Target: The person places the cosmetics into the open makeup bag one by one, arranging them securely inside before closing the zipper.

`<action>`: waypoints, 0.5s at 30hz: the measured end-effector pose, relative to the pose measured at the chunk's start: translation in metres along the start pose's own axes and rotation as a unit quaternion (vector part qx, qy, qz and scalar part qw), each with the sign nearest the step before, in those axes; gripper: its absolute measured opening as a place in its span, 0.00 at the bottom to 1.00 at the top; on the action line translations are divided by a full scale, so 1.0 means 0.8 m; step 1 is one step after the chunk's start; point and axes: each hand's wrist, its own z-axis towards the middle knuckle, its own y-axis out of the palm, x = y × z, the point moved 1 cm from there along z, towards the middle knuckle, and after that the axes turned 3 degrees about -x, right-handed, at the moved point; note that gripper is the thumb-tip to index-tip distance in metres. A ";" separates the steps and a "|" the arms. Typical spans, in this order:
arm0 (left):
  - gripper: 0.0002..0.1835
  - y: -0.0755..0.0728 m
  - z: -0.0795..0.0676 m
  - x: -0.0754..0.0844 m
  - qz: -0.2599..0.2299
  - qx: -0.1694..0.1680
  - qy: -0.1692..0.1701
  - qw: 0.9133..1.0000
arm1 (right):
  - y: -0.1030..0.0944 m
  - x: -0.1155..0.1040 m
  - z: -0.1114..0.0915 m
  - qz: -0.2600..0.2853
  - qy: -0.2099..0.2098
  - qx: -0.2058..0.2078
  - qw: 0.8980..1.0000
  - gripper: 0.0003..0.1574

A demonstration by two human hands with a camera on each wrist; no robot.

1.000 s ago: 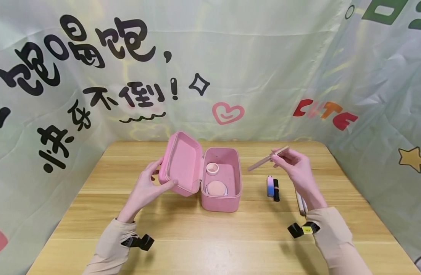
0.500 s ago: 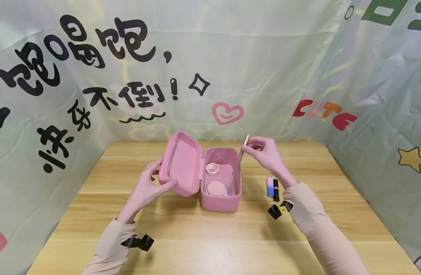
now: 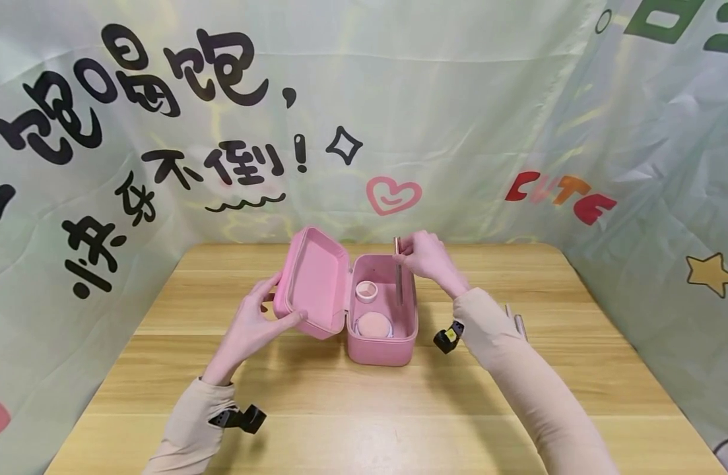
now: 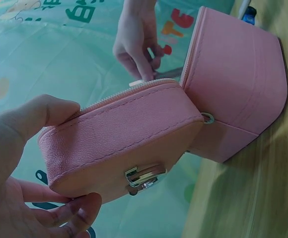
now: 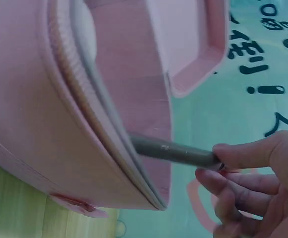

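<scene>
A pink zip-up cosmetic case [image 3: 381, 353] stands on the wooden table with its lid [image 3: 317, 280] swung out to the left. My left hand [image 3: 253, 323] grips that lid, thumb on the inner rim and fingers behind it. Between the thumb and fingertips of my right hand [image 3: 426, 254] is the top of a slim rose-gold pen-like tube [image 5: 179, 153]. The tube stands nearly upright, its lower part inside the case by the right wall. A small round pot [image 3: 366, 291] and a round peach-topped compact [image 3: 374, 325] lie inside the case.
Slim silvery sticks [image 3: 520, 325] lie on the table [image 3: 340, 422], partly behind my right sleeve. A blue-ended item [image 4: 249, 15] shows past the case in the left wrist view. A printed cloth backdrop [image 3: 459, 119] rises behind the table.
My right hand has carried the tube leftward from above the right side of the table into the case, turning it from slanted to nearly upright. The left hand and lid stay put.
</scene>
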 end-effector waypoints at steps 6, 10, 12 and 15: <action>0.44 0.001 0.000 0.000 0.007 -0.002 -0.002 1.000 | 0.013 -0.006 0.007 -0.063 0.014 -0.011 0.998 0.16; 0.43 0.000 -0.001 0.001 0.005 -0.002 -0.001 1.000 | 0.021 -0.005 0.010 -0.097 0.011 -0.012 0.995 0.26; 0.43 0.000 -0.001 0.002 0.005 -0.002 0.001 1.000 | 0.024 -0.003 0.011 -0.114 0.014 -0.011 0.993 0.29; 0.43 0.000 -0.001 0.002 0.006 0.000 0.002 1.000 | 0.030 0.000 0.012 -0.144 0.020 -0.006 0.989 0.29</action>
